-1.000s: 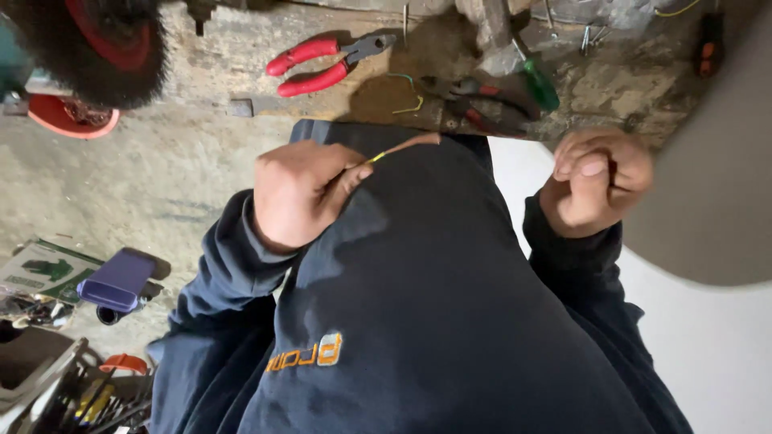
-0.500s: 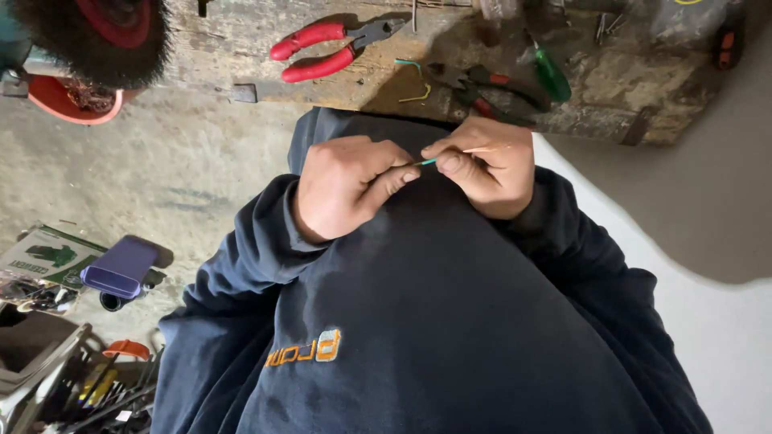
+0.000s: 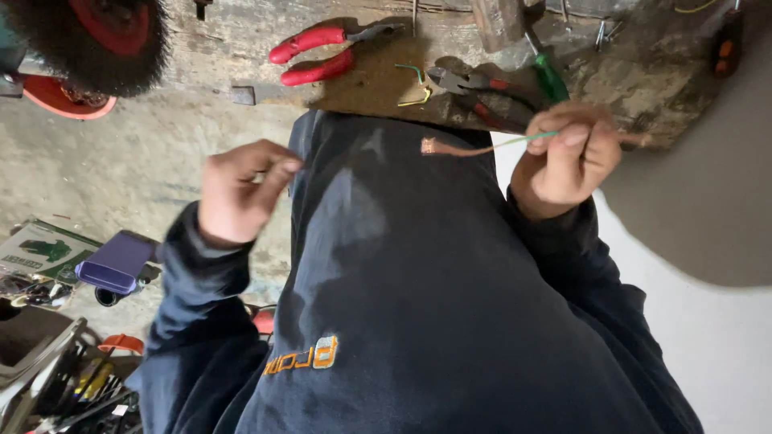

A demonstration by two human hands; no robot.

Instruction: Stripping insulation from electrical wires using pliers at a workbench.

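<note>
The right hand point(image 3: 567, 153) is pinched shut on a thin green wire point(image 3: 515, 142), its bare copper end poking out toward 9 o'clock. The left hand point(image 3: 239, 190) sits well apart, fingers curled around nothing. A green-and-white flat box point(image 3: 34, 247) lies at 8 o'clock beside a purple case point(image 3: 119, 262). Red pliers point(image 3: 322, 52) rest on the table point(image 3: 241, 40) at 12, with bare floor between.
</note>
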